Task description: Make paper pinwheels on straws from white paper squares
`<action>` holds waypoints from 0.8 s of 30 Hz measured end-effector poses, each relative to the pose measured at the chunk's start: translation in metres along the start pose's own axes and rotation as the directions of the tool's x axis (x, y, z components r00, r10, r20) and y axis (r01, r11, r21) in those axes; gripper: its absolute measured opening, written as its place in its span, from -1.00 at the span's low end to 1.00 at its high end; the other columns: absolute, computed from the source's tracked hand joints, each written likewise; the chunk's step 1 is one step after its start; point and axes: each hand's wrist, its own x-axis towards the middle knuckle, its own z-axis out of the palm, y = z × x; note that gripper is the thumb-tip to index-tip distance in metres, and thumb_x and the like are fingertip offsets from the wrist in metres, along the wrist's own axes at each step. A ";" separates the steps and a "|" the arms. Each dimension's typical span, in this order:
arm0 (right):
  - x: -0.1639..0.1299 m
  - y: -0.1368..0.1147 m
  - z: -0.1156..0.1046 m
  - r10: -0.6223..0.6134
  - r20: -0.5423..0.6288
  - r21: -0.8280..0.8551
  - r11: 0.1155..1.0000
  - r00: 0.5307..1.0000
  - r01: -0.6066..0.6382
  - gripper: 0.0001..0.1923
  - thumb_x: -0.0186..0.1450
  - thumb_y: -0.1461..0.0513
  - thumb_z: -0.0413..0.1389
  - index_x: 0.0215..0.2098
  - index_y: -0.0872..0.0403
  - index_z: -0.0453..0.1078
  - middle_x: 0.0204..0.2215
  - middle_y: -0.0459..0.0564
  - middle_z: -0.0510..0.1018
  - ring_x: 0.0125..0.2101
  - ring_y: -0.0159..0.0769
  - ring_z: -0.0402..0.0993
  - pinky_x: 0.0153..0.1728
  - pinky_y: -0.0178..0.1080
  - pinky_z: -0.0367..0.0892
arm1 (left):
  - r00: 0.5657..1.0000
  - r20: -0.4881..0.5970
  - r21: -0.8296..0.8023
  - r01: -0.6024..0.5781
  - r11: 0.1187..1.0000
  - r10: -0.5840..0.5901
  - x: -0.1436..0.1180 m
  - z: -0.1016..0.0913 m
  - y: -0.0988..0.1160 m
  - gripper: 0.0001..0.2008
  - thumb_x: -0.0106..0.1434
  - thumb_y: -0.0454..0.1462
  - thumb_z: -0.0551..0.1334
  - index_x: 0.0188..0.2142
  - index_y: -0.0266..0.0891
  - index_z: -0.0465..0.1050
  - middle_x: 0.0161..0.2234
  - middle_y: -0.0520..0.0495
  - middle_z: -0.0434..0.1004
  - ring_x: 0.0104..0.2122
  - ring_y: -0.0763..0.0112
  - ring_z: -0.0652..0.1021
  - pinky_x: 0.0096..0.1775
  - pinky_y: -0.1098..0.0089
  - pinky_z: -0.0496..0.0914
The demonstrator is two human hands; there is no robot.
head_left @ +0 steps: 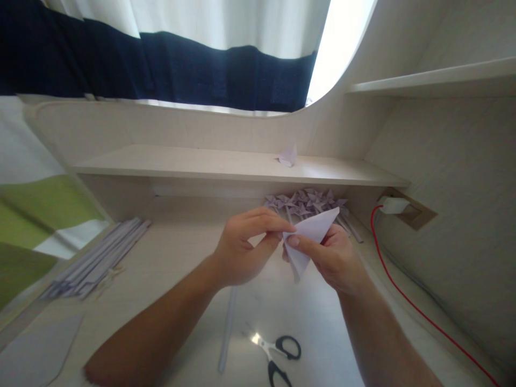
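Head view shows both hands above the desk [169,252], left hand [237,250] and right hand [336,258] fingers pinched shut on a folded paper triangle [312,228]; creasing it well likely needs aligned edges and firm, even pressure.

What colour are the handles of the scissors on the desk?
Black, seen in the head view: the scissors lie on the desk with black handles.

2 bare forearms, left hand [237,247] and right hand [336,258], no sleeves, rings or watch.
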 end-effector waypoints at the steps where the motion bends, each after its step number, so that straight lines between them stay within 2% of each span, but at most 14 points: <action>1: 0.000 -0.001 0.000 0.003 0.004 0.008 1.000 1.000 -0.003 -0.84 0.25 0.17 0.43 -0.33 0.11 0.65 -0.47 0.00 0.70 -0.50 -0.30 0.60 -0.48 -0.32 0.49 | 1.000 0.006 -0.008 0.001 1.000 -0.001 0.000 -0.001 0.001 -0.77 0.28 -0.55 0.26 -0.20 -0.31 0.65 -0.32 -0.12 0.67 -0.32 0.44 0.64 -0.22 0.45 0.53; 8: -0.003 -0.003 -0.002 -0.020 -0.002 0.012 1.000 1.000 0.020 -0.88 0.25 0.20 0.42 -0.29 0.09 0.67 -0.43 0.01 0.73 -0.47 -0.28 0.64 -0.45 -0.31 0.54 | 0.995 -0.032 -0.036 0.094 0.995 -0.095 -0.007 -0.004 0.005 -0.73 0.27 -0.52 0.30 -0.13 -0.20 0.61 -0.25 -0.06 0.67 -0.27 0.40 0.63 -0.19 0.39 0.52; 11: -0.003 -0.003 -0.002 -0.034 -0.001 -0.013 0.999 0.999 0.034 -0.89 0.27 0.20 0.41 -0.29 0.09 0.68 -0.43 0.02 0.73 -0.45 -0.27 0.66 -0.42 -0.30 0.56 | 0.988 -0.058 -0.047 0.139 0.989 -0.142 -0.009 -0.004 0.004 -0.80 0.28 -0.47 0.31 -0.16 -0.20 0.59 -0.29 -0.04 0.63 -0.29 0.40 0.60 -0.21 0.37 0.50; 15: -0.003 -0.004 -0.001 -0.075 0.015 -0.040 0.996 0.997 0.075 -0.90 0.27 0.20 0.41 -0.28 0.07 0.70 -0.42 0.01 0.73 -0.42 -0.26 0.66 -0.39 -0.29 0.55 | 0.987 0.018 -0.021 0.157 0.987 -0.157 -0.002 -0.006 0.007 -0.95 0.28 -0.40 0.35 -0.31 -0.25 0.55 -0.38 -0.03 0.58 -0.36 0.44 0.56 -0.28 0.40 0.46; 17: -0.003 -0.005 0.000 -0.090 0.012 -0.061 0.994 0.996 0.090 -0.90 0.26 0.20 0.41 -0.28 0.05 0.70 -0.40 0.00 0.74 -0.40 -0.25 0.66 -0.37 -0.28 0.55 | 0.987 0.067 0.010 0.148 0.989 -0.148 0.002 -0.007 0.008 -0.90 0.30 -0.38 0.36 -0.38 -0.26 0.53 -0.42 -0.03 0.57 -0.39 0.45 0.55 -0.30 0.40 0.44; 21: -0.004 -0.008 0.000 -0.135 -0.068 -0.120 0.985 0.989 0.126 -0.89 0.23 0.19 0.43 -0.26 0.00 0.71 -0.38 -0.03 0.75 -0.38 -0.25 0.67 -0.36 -0.27 0.57 | 0.990 0.062 0.083 0.124 0.989 -0.130 0.005 -0.006 0.008 -0.87 0.31 -0.39 0.34 -0.40 -0.27 0.53 -0.44 -0.03 0.57 -0.42 0.47 0.54 -0.32 0.43 0.44; 24: -0.003 -0.009 -0.004 -0.223 -0.163 -0.142 0.969 0.961 0.200 -0.87 0.20 0.18 0.45 -0.26 -0.04 0.70 -0.35 -0.06 0.75 -0.37 -0.28 0.66 -0.32 -0.28 0.57 | 0.991 0.030 0.105 0.129 0.986 -0.133 0.004 -0.006 0.007 -0.89 0.30 -0.41 0.34 -0.38 -0.27 0.54 -0.42 -0.02 0.57 -0.41 0.48 0.54 -0.32 0.45 0.44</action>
